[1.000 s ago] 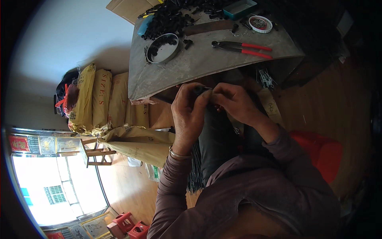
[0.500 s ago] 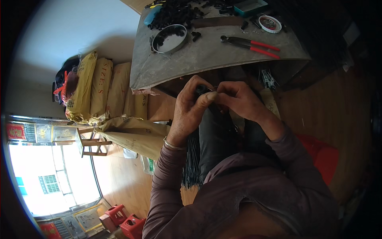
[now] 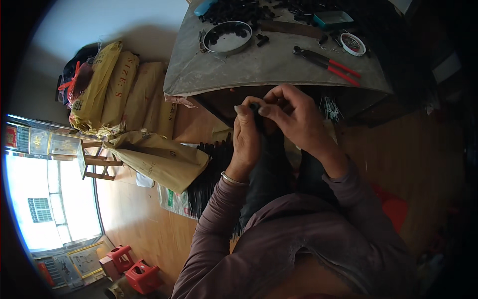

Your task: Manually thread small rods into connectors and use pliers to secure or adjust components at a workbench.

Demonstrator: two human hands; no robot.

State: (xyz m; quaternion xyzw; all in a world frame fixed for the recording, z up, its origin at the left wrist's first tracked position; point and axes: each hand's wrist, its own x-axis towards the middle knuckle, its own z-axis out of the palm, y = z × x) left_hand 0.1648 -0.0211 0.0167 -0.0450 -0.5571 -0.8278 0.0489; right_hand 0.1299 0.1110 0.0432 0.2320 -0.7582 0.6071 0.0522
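Note:
Above my lap and just below the table's front edge, my two hands meet at a black tube-like piece with a round end. My left hand is wrapped round it, thumb raised along its side. From the other side my right hand has thumb and forefinger pinched at its upper end. Something small may be between those fingertips; I cannot make it out. The lower part of the piece is lost against my dark trousers. Beside my left forearm lies a bundle of thin black rods.
On the grey table are red-handled pincers, a round metal dish with black pieces, a white dish of small metal parts, a teal tray and a black heap. Tan sacks stand left; red stools lower left.
The view has shifted, showing more of the rod bundle on the left. My left thumb has lifted away from the right fingers, and my right thumb and forefinger now sit at the black piece's end.

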